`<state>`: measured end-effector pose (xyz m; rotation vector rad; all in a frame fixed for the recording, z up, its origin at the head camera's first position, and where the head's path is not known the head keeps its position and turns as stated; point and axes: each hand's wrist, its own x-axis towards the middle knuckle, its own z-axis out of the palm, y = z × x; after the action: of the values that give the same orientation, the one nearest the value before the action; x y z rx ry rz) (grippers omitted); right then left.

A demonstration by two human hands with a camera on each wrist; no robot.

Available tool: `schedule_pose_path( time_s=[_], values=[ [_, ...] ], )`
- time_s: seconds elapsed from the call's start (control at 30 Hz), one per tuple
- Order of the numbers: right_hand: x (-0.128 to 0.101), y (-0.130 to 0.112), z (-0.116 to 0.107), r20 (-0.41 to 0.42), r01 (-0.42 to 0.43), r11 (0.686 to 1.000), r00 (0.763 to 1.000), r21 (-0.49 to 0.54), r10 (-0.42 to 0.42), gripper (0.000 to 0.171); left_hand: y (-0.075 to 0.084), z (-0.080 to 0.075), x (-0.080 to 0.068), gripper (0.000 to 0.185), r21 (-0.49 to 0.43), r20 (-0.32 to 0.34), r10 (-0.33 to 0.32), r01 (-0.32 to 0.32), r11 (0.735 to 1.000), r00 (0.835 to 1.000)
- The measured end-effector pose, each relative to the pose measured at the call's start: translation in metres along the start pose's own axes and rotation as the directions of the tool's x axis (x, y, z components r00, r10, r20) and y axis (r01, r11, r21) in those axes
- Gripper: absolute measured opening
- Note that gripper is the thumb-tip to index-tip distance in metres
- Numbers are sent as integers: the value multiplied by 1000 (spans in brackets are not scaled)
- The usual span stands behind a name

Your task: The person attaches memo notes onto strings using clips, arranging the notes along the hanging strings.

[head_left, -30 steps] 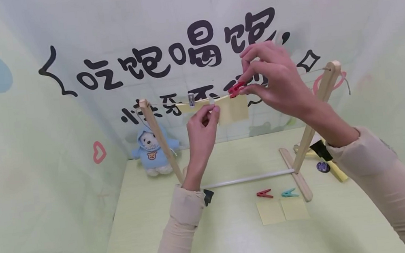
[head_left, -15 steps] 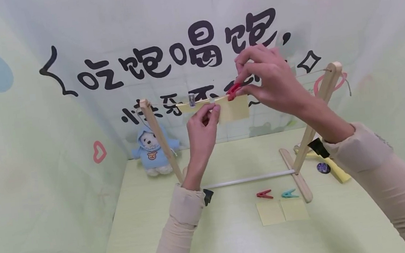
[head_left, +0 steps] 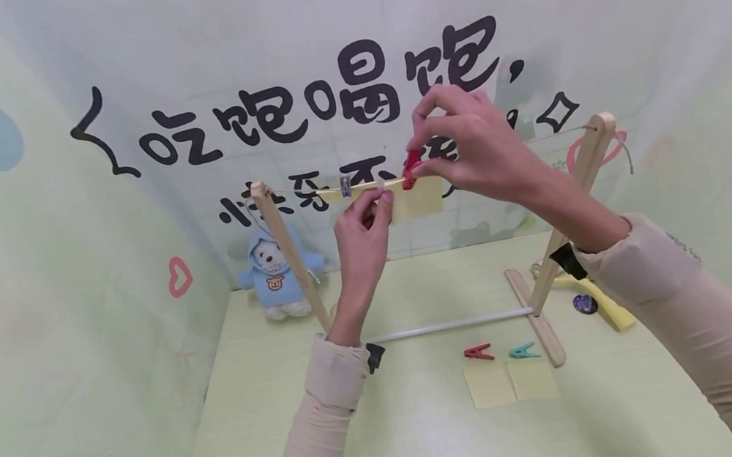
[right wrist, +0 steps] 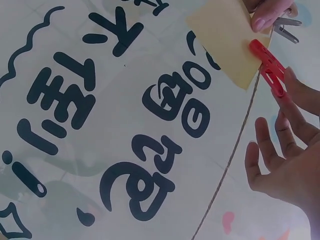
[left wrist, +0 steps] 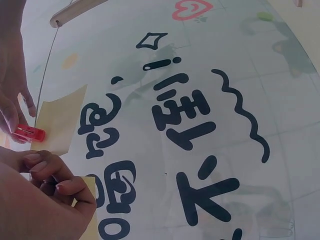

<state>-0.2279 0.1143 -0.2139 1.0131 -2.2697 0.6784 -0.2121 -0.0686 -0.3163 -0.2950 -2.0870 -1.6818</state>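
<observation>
A pale yellow paper square [head_left: 419,203] hangs at the string [right wrist: 227,167], its left upper corner pinched between the thumb and fingers of my left hand [head_left: 362,238]. My right hand [head_left: 476,150] pinches a red clothespin [head_left: 410,170] between thumb and index finger. In the right wrist view the clothespin's nose overlaps the paper's edge at the string, and the other fingers are spread apart. To the left, another yellow paper [head_left: 331,196] hangs under a grey clothespin [head_left: 345,186]. A whitish clip [head_left: 381,182] shows just above my left fingertips.
Two wooden posts [head_left: 588,163] hold the string, joined low by a white rod [head_left: 455,324]. On the table [head_left: 426,443] lie a red clothespin [head_left: 479,352], a teal clothespin [head_left: 524,351] and yellow papers [head_left: 490,385]. A plush toy [head_left: 278,281] stands at the back left.
My right hand has moved left and slightly down, and the red clothespin has turned from nearly level to steep over the paper's upper edge. My left hand stays at the paper's corner.
</observation>
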Motion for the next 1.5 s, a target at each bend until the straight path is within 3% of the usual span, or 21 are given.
schedule_pose_path(
  time_s=[0.43,0.7,0.9,1.13,1.27,1.43,1.5],
  values=[
    [-4,-1,-2,80,-18,1000,997,26,16,41,-3,0,-2,24,-18,-2,12,-12,1000,1000],
    [-25,-13,-23,-45,22,997,999,75,-19,29,-4,3,-5,25,5,-10,-9,9,1000,1000],
    [-53,-19,-38,-111,46,996,993,70,-38,26,-6,4,-6,26,9,-10,-21,21,1000,1000],
    [-87,-16,-50,-122,-1,998,992,65,9,33,-10,5,-6,27,17,-9,-16,16,1000,1000],
    [-112,-9,-51,-102,-16,998,995,58,22,21,-12,7,-8,26,13,-4,-23,23,1000,1000],
    [-150,7,-39,-87,28,999,996,40,-24,47,-15,8,-10,24,5,-13,-35,35,999,999],
    [-167,13,-33,-76,22,999,997,34,-20,43,-17,8,-10,22,4,-18,-36,36,999,999]
  ],
)
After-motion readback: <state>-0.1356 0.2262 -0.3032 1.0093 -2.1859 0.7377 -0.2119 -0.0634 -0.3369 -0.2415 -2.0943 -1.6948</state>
